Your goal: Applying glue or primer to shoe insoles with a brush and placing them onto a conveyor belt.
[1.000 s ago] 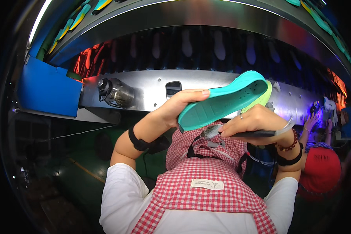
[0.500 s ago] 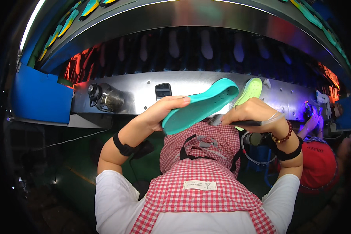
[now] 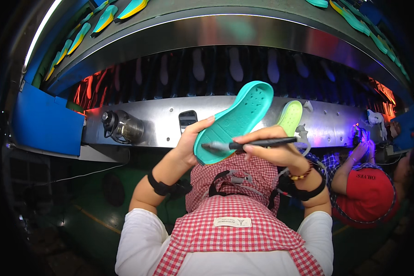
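Note:
A teal shoe sole is tilted up in front of me, its hollow inner face with small holes turned my way. My left hand grips it along the left edge near its lower end, thumb on the rim. Between the fingers of my right hand is a brush with a dark handle. The brush's bristles lie over the lower part of the sole's inner face, blurred by motion. A light green sole rests on the metal bench just beyond my right hand.
On the metal bench are a dark phone and a clear bottle with a black lid. Beyond it a rack holds dark sole shapes; above runs a belt with teal-and-yellow soles. To my right sits a person in a red cap.
The teal sole has turned more upright, its inner face showing more. My right hand has moved left, bringing the brush from beside the sole onto its inner face.

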Tool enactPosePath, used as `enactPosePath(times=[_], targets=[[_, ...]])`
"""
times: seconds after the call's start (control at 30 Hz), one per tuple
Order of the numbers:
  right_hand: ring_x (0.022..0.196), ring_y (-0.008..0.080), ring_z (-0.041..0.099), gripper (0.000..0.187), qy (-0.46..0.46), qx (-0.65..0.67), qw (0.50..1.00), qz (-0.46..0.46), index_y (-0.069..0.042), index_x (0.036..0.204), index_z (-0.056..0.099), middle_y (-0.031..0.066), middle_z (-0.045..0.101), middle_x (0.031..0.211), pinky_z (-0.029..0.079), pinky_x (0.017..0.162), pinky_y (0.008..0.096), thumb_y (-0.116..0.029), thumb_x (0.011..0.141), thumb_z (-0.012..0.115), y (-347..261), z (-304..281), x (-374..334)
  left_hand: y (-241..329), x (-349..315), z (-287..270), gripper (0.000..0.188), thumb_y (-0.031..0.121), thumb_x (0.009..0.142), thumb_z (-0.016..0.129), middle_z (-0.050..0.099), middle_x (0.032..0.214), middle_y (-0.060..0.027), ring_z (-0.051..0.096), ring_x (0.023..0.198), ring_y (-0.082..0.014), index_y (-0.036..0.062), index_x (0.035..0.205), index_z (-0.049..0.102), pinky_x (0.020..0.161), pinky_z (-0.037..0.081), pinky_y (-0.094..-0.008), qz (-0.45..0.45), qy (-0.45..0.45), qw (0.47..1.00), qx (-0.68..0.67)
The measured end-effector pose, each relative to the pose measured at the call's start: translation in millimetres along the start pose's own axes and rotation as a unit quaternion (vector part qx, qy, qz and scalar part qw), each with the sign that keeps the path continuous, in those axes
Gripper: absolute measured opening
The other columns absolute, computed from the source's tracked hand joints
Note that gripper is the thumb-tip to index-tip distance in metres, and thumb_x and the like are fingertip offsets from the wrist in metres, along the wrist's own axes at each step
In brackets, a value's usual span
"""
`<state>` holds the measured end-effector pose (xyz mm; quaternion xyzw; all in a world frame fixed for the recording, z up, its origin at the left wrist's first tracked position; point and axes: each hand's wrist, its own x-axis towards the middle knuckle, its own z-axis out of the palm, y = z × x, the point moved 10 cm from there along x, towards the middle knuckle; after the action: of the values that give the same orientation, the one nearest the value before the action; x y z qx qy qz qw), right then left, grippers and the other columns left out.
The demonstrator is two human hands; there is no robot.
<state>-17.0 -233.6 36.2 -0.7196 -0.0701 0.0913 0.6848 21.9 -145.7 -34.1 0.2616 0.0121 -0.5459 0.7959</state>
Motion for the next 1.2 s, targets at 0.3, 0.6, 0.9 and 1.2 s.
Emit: enactPosePath(times=[0.3, 0.6, 0.9, 1.2], targets=[[0.059, 0.0088, 0.057, 0.017, 0.154, 0.028, 0.987, -0.034, 0.002, 0.093, 0.065, 0.0082, 0.064, 0.078, 0.046, 0.056, 0.0213, -0.005, 0.078, 0.061, 22.2, -50.5, 6.5, -0.8, 13.8, -18.2, 0.053, 0.031, 0.086, 0.044, 0.050, 0.117, -0.0246, 0.055, 0.101, -0.0379, -0.0035, 0.126, 0.037, 0.083, 0.047, -0.0517, 0.054, 0.005, 0.998, -0.022], [0.086, 0.0328, 0.062, 0.021, 0.344, -0.380, 0.833, -0.207, 0.003, 0.094, 0.061, 0.0217, 0.062, 0.093, 0.050, 0.074, 0.0360, 0.000, 0.073, 0.062, 4.1, -27.9, -8.9, -12.8, 25.2, -23.1, 0.049, 0.030, 0.089, 0.041, 0.051, 0.117, -0.0198, 0.056, 0.102, -0.0321, -0.0005, 0.126, 0.038, 0.084, 0.047, -0.0477, 0.049, 0.025, 0.997, -0.056], [0.040, 0.0004, 0.038, 0.019, 0.208, 0.167, 0.959, -0.095, 0.006, 0.095, 0.061, 0.0173, 0.065, 0.085, 0.027, 0.037, 0.0149, -0.001, 0.080, 0.053, -15.3, -67.3, -38.7, 72.8, 6.7, 46.4, 0.055, 0.033, 0.087, 0.043, 0.053, 0.114, -0.0142, 0.057, 0.097, -0.0200, -0.0032, 0.128, 0.036, 0.081, 0.048, -0.0296, 0.225, -0.054, 0.946, 0.225], [0.045, 0.0073, 0.044, 0.023, 0.282, 0.308, 0.901, -0.119, 0.007, 0.103, 0.056, 0.0223, 0.061, 0.101, 0.036, 0.044, 0.0164, -0.003, 0.082, 0.052, 21.9, -108.8, -62.5, 240.5, 90.9, 85.0, 0.061, 0.037, 0.087, 0.034, 0.027, 0.137, -0.0203, 0.030, 0.125, -0.0371, -0.0040, 0.131, 0.026, 0.104, 0.025, -0.0495, 0.339, -0.066, 0.901, -0.264]])
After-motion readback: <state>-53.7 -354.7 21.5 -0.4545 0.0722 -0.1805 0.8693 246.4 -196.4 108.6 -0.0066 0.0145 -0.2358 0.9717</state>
